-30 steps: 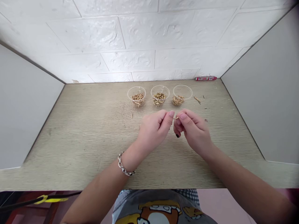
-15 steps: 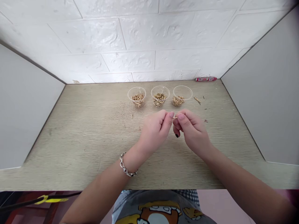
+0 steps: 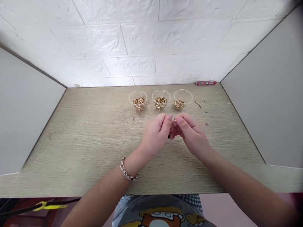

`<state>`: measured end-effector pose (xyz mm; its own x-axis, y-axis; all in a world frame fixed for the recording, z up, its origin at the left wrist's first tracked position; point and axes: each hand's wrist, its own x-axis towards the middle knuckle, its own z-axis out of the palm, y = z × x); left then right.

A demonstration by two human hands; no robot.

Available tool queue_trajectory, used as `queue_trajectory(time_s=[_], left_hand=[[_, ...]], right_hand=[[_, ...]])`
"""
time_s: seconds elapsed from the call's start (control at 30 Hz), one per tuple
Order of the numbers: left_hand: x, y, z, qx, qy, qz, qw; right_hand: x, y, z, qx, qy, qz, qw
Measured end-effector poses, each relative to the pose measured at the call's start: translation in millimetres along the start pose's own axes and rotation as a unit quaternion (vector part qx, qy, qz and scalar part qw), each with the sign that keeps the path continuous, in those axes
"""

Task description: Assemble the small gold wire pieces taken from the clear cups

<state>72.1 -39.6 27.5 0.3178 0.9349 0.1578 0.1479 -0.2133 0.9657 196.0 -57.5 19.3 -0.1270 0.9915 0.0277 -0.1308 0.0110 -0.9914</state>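
Observation:
Between my two hands a thin gold-coloured metal pin [image 3: 174, 121] spans the small gap from thumb to thumb. My left hand [image 3: 156, 130], with a chain bracelet at its wrist, pinches one end under the thumb. The other end is pinched by thumb and fingers of my right hand [image 3: 193, 132]. Whether it is one piece or two joined ones is too small to tell. Just beyond the hands stand three clear plastic cups: a left cup [image 3: 138, 94], a middle cup [image 3: 161, 94] and a right cup [image 3: 183, 93], each partly filled with small gold-coloured metal pieces.
A single small pin [image 3: 133, 120] lies on the wooden tabletop [image 3: 82, 135] near the left cup. A few thin pins [image 3: 198, 104] lie right of the cups. At the back wall rests a red marker-like tube [image 3: 205, 83]. Grey panels stand on both sides.
Both hands and the pin have shifted slightly left in view, partly with a small camera movement. The right hand's lower fingers have curled in closer to the left hand.

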Motion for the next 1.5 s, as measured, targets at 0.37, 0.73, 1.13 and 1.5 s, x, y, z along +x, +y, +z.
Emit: queue_trajectory(time_s=[0.37,0.73,1.13,1.5], left_hand=[[8.7,2.6,-5.7,-0.145,-0.057,-0.076,0.985],[5.3,2.4,-5.0,-0.055,-0.017,-0.045,0.997],[2.0,0.5,-4.7,0.158,0.061,0.007,0.986],[1.1,-2.8,-1.7,0.138,0.073,0.019,0.988]], right_hand=[[1.2,-0.1,-3.0,0.018,-0.039,-0.027,0.999],[-3.5,3.0,-4.4,-0.107,0.011,-0.101,0.989],[-0.9,3.0,-5.6,-0.117,0.013,-0.049,0.992],[1.9,8.1,-3.5,0.086,-0.021,0.083,0.993]])
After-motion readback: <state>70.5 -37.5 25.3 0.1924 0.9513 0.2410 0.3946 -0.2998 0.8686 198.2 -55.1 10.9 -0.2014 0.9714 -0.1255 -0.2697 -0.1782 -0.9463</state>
